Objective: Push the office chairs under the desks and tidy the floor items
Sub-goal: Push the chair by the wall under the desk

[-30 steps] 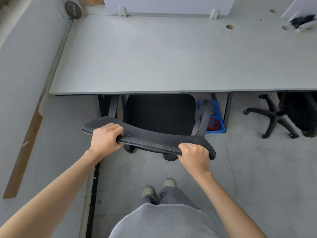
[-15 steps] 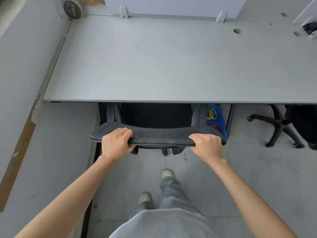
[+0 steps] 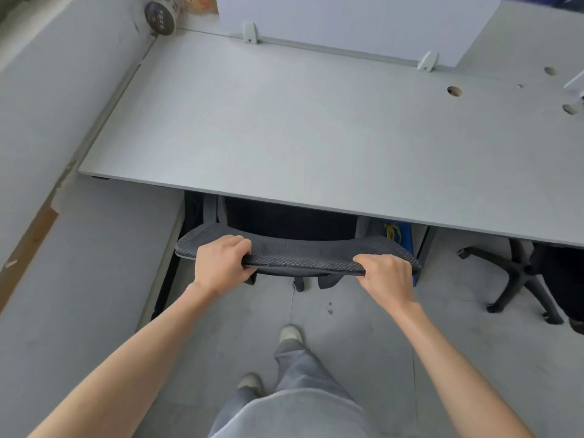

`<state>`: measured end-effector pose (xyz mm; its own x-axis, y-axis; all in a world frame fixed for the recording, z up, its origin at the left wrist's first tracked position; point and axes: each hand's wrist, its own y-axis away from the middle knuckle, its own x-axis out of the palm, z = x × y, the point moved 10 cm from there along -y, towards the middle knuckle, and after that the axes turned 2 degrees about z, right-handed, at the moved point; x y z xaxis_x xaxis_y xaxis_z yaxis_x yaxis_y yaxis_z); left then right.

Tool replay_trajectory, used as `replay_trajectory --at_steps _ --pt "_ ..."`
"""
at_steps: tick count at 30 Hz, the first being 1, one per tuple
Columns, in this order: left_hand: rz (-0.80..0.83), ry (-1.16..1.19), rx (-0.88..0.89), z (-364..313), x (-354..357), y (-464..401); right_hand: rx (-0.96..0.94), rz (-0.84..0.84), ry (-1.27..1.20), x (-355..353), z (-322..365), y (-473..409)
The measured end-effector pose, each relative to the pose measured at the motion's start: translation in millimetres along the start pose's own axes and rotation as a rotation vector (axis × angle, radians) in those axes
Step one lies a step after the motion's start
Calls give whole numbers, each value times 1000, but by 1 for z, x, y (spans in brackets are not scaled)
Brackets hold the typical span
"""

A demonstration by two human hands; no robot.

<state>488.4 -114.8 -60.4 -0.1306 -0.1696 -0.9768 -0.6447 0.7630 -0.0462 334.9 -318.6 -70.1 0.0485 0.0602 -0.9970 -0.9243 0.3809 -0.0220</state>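
A black mesh office chair (image 3: 303,252) stands at the front edge of a grey desk (image 3: 284,128), its seat hidden under the desktop and only the top of the backrest and a few casters showing. My left hand (image 3: 221,260) grips the left part of the backrest's top edge. My right hand (image 3: 385,276) grips the right part of the same edge. A blue bin (image 3: 399,237) with yellow cord in it sits on the floor under the desk, just right of the chair.
A second black chair's star base (image 3: 518,276) stands on the floor at the right, partly under the desk. A grey wall ledge (image 3: 63,105) runs along the left. A white divider panel (image 3: 347,23) and a round tin (image 3: 159,14) sit at the desk's back edge.
The chair has rolled forward under the desk, so the seat and armrest are now hidden. Both hands stayed on the backrest and I have stepped closer to the desk.
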Motion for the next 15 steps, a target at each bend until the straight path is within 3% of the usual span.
replay_trajectory --at_steps 15 --pt "-28 57 163 -52 3 113 81 -85 -22 -9 12 151"
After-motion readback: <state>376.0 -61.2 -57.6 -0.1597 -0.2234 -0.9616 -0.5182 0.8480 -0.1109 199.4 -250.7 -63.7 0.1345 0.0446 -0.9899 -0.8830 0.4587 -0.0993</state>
